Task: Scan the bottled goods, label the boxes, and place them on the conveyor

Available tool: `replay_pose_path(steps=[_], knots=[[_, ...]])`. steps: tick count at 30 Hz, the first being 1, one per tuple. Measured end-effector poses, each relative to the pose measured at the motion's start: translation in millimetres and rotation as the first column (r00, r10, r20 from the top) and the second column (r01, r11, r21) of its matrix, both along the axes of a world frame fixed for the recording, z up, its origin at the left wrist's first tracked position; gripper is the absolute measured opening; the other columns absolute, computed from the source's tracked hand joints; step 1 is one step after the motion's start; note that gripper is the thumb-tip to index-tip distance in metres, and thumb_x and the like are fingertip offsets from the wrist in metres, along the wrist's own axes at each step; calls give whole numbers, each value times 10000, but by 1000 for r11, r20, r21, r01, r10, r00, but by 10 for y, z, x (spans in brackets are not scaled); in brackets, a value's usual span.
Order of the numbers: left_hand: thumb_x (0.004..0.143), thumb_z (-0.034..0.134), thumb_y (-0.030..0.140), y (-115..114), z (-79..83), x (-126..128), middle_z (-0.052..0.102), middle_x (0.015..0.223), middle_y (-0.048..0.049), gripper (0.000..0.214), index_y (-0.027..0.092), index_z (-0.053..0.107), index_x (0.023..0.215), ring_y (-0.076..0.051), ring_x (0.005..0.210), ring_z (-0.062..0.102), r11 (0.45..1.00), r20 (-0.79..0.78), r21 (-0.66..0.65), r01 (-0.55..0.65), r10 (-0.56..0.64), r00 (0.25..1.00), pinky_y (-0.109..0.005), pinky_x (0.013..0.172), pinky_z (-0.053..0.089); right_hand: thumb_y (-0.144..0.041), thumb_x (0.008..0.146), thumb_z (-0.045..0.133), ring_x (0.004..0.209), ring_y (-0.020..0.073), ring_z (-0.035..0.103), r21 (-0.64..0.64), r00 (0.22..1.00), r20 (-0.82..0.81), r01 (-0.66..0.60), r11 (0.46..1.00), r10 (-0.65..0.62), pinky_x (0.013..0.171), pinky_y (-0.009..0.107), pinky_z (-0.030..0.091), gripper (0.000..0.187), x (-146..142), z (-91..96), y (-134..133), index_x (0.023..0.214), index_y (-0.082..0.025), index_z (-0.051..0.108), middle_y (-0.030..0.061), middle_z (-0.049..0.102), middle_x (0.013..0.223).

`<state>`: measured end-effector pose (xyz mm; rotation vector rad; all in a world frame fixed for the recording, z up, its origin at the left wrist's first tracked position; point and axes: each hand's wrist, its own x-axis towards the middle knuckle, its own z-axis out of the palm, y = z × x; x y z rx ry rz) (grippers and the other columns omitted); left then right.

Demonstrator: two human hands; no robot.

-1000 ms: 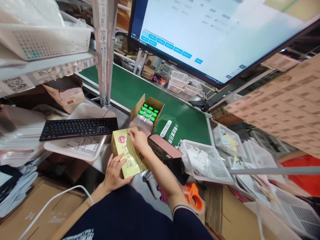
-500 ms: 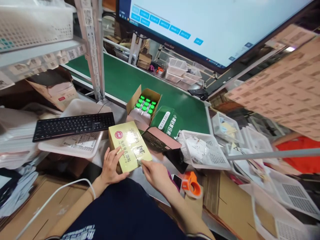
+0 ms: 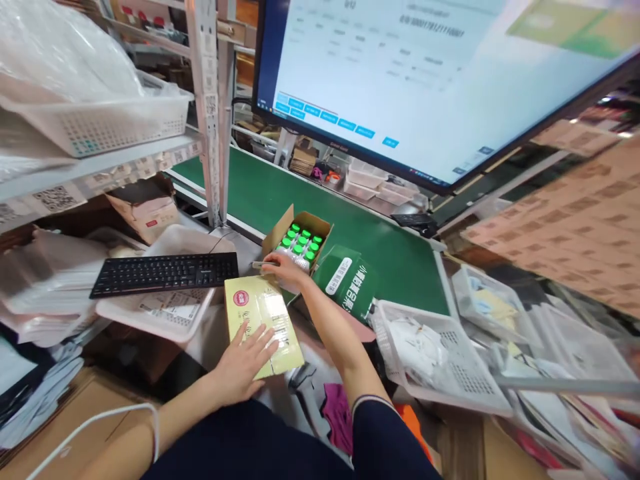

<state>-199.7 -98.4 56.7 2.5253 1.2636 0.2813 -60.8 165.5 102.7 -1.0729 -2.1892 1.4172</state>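
Observation:
A flat yellow box (image 3: 257, 313) with a red round mark and a strip of clear tape lies in front of me. My left hand (image 3: 243, 363) rests flat on its near end, fingers spread. My right hand (image 3: 287, 268) reaches past the box's far end, fingers closed on a small thin object (image 3: 261, 265) I cannot make out. Just behind that hand stands an open cardboard carton (image 3: 298, 235) of green-capped bottles.
A black keyboard (image 3: 165, 273) sits on a white tray at left. A green packet (image 3: 345, 283) lies right of the carton, a white basket (image 3: 435, 357) further right. Behind runs a green conveyor belt (image 3: 260, 190), with a large monitor (image 3: 425, 73) above. Shelving (image 3: 100, 127) stands at left.
My right hand moved from the box's near right corner up to its far end beside the carton. My left hand shifted from gripping the box's edge to lying flat on it.

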Motion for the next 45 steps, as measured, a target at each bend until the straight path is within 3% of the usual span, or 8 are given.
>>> replay_pose_path(steps=[9,22,30,35,38,41,43,45], knots=[[805,633,196,-3,183,-733,456,1653,-50,912,310,292,1643,-284,1549,394,988,72,-9,155,-154,985,-560,1310,222,-516,749,830,720,142,670,-404,970,-12,-226,886,242,629,251,551,389,-23,-232,375,963,-210,723,-6,720,799],[906,544,715,288,145,-581,789,1128,-141,710,141,639,1311,-341,1301,632,895,4,324,306,-324,946,-525,1293,281,-532,696,873,713,136,692,-462,958,-73,-280,842,278,641,238,580,435,24,-396,566,948,-205,735,-13,719,774],[879,435,826,431,310,-419,736,887,-98,720,186,688,1091,-285,893,667,864,-64,321,387,-388,919,-494,1229,365,-467,629,903,685,128,661,-454,888,-70,-435,778,455,629,246,571,437,129,-373,792,911,-178,735,-21,694,732],[815,460,887,542,487,-347,588,665,-20,670,232,598,769,-208,637,517,847,-62,286,447,-449,891,-441,940,520,-355,730,806,678,118,642,-350,883,26,-431,832,469,617,234,504,301,349,-124,759,934,-146,733,-17,694,718],[873,446,805,521,658,-510,583,651,-30,598,240,547,705,-202,601,496,874,-94,222,433,-423,901,-390,622,425,-274,772,733,611,110,590,-233,898,128,-385,893,421,598,242,457,168,594,133,548,883,-148,733,-14,682,692],[962,435,632,410,860,-687,617,669,-33,484,233,560,718,-204,618,542,975,-143,93,199,-185,972,-382,582,346,-291,825,682,675,132,586,109,975,150,-183,977,166,667,256,456,125,896,222,110,865,-183,733,7,710,761],[1015,437,479,327,958,-670,673,740,-41,391,214,632,805,-218,713,613,1000,-243,16,-11,14,970,-375,643,380,-384,898,622,782,162,619,255,992,-12,124,959,-125,754,279,483,220,1080,51,-293,951,-197,725,32,744,885],[1025,464,388,273,994,-517,723,849,-80,340,177,707,915,-263,848,658,985,-406,-6,-172,155,901,-395,733,417,-479,948,543,857,197,654,173,908,-131,416,893,-398,794,310,517,346,1213,-314,-731,1055,-189,698,68,753,981]])
